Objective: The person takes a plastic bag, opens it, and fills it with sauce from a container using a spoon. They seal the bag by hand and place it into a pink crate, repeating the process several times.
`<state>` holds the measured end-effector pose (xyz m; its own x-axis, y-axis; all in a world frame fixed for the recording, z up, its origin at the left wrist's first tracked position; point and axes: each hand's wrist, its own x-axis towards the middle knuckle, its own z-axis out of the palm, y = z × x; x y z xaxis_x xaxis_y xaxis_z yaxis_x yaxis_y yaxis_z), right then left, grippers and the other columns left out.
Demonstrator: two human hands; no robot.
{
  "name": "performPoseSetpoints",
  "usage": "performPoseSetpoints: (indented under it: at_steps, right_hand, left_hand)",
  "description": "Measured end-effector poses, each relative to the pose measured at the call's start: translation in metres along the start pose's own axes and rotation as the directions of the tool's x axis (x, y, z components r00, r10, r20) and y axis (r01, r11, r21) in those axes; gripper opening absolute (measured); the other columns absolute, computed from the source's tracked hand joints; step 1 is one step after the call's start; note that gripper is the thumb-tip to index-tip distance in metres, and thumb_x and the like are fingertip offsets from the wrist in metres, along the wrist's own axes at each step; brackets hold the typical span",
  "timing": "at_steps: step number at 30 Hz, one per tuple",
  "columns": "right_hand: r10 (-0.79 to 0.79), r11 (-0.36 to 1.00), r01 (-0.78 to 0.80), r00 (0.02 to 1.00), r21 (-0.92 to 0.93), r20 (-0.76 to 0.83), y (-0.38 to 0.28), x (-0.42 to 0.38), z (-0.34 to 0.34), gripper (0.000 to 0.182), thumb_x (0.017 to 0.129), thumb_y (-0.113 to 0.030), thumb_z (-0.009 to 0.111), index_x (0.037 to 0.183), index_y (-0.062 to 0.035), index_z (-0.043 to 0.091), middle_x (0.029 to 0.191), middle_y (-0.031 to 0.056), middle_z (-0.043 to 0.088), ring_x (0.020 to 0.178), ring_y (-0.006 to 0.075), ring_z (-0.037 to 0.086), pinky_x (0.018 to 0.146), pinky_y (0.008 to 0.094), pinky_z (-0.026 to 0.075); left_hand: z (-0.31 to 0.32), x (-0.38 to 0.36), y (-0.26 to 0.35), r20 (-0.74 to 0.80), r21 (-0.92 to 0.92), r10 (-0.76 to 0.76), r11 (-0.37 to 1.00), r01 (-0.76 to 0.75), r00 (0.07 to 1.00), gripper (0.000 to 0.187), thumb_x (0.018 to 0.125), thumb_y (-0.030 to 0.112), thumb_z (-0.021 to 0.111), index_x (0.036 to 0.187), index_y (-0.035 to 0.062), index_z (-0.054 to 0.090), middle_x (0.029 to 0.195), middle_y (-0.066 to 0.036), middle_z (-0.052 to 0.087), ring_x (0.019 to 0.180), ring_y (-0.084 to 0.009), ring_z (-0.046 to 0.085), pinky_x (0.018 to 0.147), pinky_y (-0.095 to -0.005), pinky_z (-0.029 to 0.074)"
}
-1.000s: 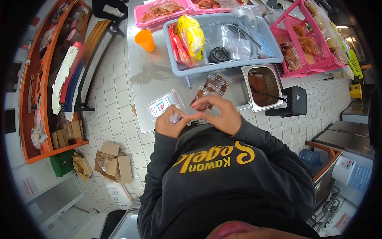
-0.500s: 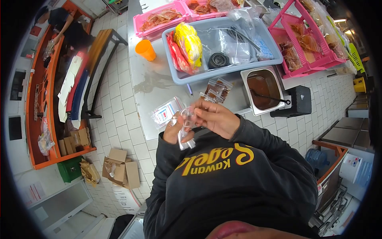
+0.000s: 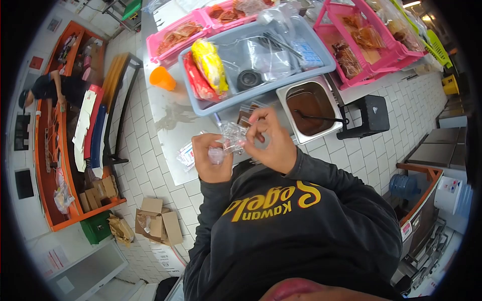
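A clear plastic bag stretches between my hands, above the front edge of the steel table. My left hand, at the left of the view, is closed round one end of it. With thumb and fingertips my right hand pinches the other side. Partly hidden behind my hands lie small sachets of brown sauce and a pack of printed bags. To the right, a steel pan holds dark sauce with a black ladle in it.
Behind stands a blue-grey tub with red and yellow packs. An orange cup is left of it. Pink baskets of bagged food stand around. A black box is beside the pan. Another person is at the orange shelves.
The camera view has shifted, so the tub and pan appear further left. My hands have drawn the bag out between them. The other person has changed posture.
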<state>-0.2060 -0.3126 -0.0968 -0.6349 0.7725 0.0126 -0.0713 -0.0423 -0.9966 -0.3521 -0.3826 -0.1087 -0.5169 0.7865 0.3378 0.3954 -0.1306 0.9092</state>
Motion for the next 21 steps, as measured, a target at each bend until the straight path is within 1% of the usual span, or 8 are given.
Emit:
performPoseSetpoints:
  at_steps: [2,3,5,8,13,16,19,21]
  right_hand:
    - [-0.398,0.825,0.262,0.898,-0.501,-0.186,0.003,0.002,-0.021,0.047,0.071,-0.001,0.071,0.108,-0.0082,0.044,0.080,0.0022,0.055,0.075,0.0133,0.050,0.071,0.0264,0.040]
    - [-0.397,0.825,0.259,0.898,-0.502,-0.190,-0.001,-0.001,-0.031,0.047,0.071,-0.001,0.071,0.108,-0.0082,0.044,0.080,0.0022,0.055,0.075,0.0133,0.050,0.071,0.0264,0.040]
    - [-0.558,0.513,0.328,0.829,-0.793,-0.019,-0.009,-0.010,-0.051,0.037,0.067,-0.007,0.074,0.099,-0.0085,0.054,0.079,0.0010,0.054,0.076,0.0192,0.050,0.074,0.0319,0.040]
    - [-0.563,0.258,0.439,0.792,-0.861,0.236,-0.007,-0.027,-0.074,0.024,0.068,-0.015,0.072,0.088,-0.0103,0.061,0.077,-0.0015,0.054,0.078,0.0206,0.049,0.076,0.0358,0.039]
    - [-0.319,0.265,0.442,0.879,-0.857,0.355,-0.004,-0.066,-0.117,0.016,0.069,-0.023,0.069,0.083,-0.0140,0.065,0.077,-0.0038,0.056,0.081,0.0192,0.048,0.078,0.0330,0.038]
    - [-0.187,0.218,0.432,0.898,-0.875,0.397,-0.005,-0.083,-0.139,0.018,0.070,-0.024,0.069,0.085,-0.0140,0.065,0.083,-0.0035,0.058,0.084,0.0190,0.048,0.080,0.0326,0.038]
    - [-0.210,0.438,0.537,0.841,-0.721,0.499,-0.001,-0.096,-0.162,0.027,0.071,-0.025,0.072,0.093,-0.0125,0.063,0.090,0.0012,0.058,0.084,0.0214,0.049,0.080,0.0353,0.039]
    - [-0.377,0.648,0.374,0.915,-0.664,0.148,-0.003,-0.098,-0.185,0.040,0.071,-0.023,0.075,0.104,-0.0088,0.059,0.093,0.0069,0.056,0.085,0.0240,0.050,0.080,0.0364,0.040]
  left_hand:
    - [0.008,-0.002,0.008,0.094,0.118,0.121,0.984,-0.132,0.988,0.024,0.068,-0.006,0.064,0.090,0.0028,0.062,0.087,-0.011,0.047,0.075,-0.0207,0.050,0.070,-0.0310,0.045]
    - [0.013,-0.004,0.013,0.195,0.225,0.228,0.936,-0.270,0.954,0.027,0.068,-0.006,0.064,0.093,0.0036,0.065,0.087,-0.011,0.047,0.074,-0.0207,0.051,0.068,-0.0305,0.045]
    - [0.031,-0.009,0.019,0.208,0.206,0.231,0.940,-0.273,0.950,0.030,0.069,-0.003,0.067,0.097,0.0056,0.068,0.086,-0.010,0.048,0.074,-0.0220,0.053,0.066,-0.0304,0.045]
    - [0.059,-0.024,0.014,0.190,0.243,0.155,0.949,-0.200,0.969,0.026,0.070,-0.001,0.068,0.095,0.0050,0.068,0.087,-0.011,0.051,0.075,-0.0221,0.056,0.067,-0.0301,0.046]
    - [0.089,-0.050,0.028,0.515,0.176,-0.041,0.983,-0.059,0.856,0.032,0.074,0.005,0.070,0.105,0.0053,0.064,0.094,-0.012,0.055,0.081,-0.0241,0.060,0.069,-0.0317,0.048]
    - [0.101,-0.058,0.036,0.618,0.184,0.010,0.970,-0.156,0.786,0.046,0.071,0.016,0.077,0.113,0.0071,0.060,0.104,-0.011,0.058,0.086,-0.0233,0.063,0.073,-0.0314,0.049]
    - [0.111,-0.075,0.027,0.714,0.187,-0.114,0.982,-0.032,0.691,0.057,0.068,0.019,0.081,0.118,0.0072,0.057,0.107,-0.007,0.063,0.090,-0.0183,0.064,0.079,-0.0292,0.048]
    - [0.118,-0.083,0.018,0.715,-0.004,-0.176,0.967,0.256,0.677,0.057,0.069,0.014,0.081,0.120,0.0055,0.056,0.104,-0.006,0.065,0.095,-0.0150,0.063,0.082,-0.0302,0.048]
